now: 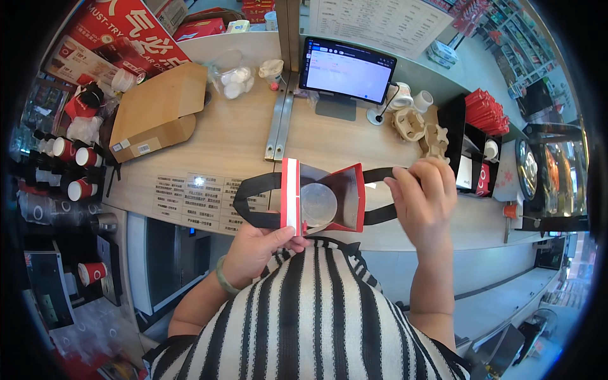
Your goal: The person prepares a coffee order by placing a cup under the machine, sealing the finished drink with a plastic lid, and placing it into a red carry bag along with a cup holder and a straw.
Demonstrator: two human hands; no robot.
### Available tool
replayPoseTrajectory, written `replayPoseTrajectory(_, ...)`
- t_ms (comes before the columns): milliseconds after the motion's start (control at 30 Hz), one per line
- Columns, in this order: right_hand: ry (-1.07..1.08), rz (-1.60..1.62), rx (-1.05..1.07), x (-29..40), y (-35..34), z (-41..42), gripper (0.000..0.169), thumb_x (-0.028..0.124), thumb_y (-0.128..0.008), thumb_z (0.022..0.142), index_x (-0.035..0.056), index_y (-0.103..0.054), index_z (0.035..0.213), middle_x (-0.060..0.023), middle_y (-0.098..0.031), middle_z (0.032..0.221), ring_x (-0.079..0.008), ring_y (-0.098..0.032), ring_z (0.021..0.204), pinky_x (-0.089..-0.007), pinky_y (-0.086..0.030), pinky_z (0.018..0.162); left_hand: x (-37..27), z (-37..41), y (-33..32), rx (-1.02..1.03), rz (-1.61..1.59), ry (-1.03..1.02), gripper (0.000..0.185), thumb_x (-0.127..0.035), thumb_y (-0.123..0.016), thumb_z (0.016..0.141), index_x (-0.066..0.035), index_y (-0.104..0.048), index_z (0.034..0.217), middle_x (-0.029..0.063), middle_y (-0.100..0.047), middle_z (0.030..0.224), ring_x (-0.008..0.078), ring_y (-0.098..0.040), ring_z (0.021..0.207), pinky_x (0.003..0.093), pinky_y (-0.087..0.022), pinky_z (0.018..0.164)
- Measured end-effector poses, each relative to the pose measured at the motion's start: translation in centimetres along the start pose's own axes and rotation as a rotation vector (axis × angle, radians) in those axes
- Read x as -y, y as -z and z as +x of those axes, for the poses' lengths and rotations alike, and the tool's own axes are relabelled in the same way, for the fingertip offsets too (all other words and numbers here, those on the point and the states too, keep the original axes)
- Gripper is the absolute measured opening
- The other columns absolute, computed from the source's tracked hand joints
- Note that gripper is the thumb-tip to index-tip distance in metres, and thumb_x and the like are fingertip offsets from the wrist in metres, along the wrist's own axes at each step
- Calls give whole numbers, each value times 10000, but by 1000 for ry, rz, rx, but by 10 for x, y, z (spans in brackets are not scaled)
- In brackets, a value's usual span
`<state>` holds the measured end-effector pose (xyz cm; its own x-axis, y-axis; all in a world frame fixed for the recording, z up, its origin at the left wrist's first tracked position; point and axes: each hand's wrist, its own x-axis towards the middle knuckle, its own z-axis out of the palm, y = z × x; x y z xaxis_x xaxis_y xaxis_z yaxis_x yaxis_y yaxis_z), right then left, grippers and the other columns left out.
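Note:
A red carrier bag (290, 197) with two black strap handles hangs open-mouthed in front of my striped top. Inside it shows the round, translucent lid of a container (318, 205). My left hand (266, 244) grips the bag's near left edge, thumb on the red and white rim, below the left black handle (243, 199). At the right, my right hand (425, 199) has its fingers curled at the outer end of the other black handle (380, 175), pulling that loop out to the side.
Behind the bag, the wooden counter (228, 137) holds an open cardboard box (156, 111), a tablet on a stand (349, 71), pulp cup carriers (409, 124) and a black organizer (453, 118) with red packets. Red paper cups (81, 189) stand at the left.

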<state>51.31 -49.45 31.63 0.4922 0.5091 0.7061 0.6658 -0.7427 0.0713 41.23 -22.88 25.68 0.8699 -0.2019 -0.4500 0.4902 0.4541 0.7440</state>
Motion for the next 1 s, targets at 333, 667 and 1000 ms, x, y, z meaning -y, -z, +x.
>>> replayPoseTrajectory(333, -209, 668, 164, 100, -16, -37, 254, 54, -745, 721, 5, -687, 964, -74, -618, 837, -237, -636, 725, -330, -502, 592, 8, -2, 3, 116, -42, -8, 207, -83, -623, 964, 23, -642, 1140, 131, -703, 1018, 204, -697, 864, 284, -539, 707)
replayPoseTrajectory(667, -490, 798, 207, 115, -7, -35, 191, -3, -753, 779, -13, -703, 963, -117, -648, 839, -250, -663, 683, -338, -540, 588, 25, 6, -2, 104, 36, -208, 123, -73, -676, 937, -19, -706, 1044, 74, -724, 935, 132, -676, 823, 257, -529, 710)
replayPoseTrajectory(1000, -538, 724, 241, 112, -8, -30, 69, -13, -723, 734, -1, -664, 768, -100, -613, 722, -234, -634, 586, -336, -518, 532, 29, 5, -10, 133, 137, -328, 136, -2, -669, 934, -6, -699, 1066, 49, -713, 1001, 98, -658, 898, 258, -550, 806)
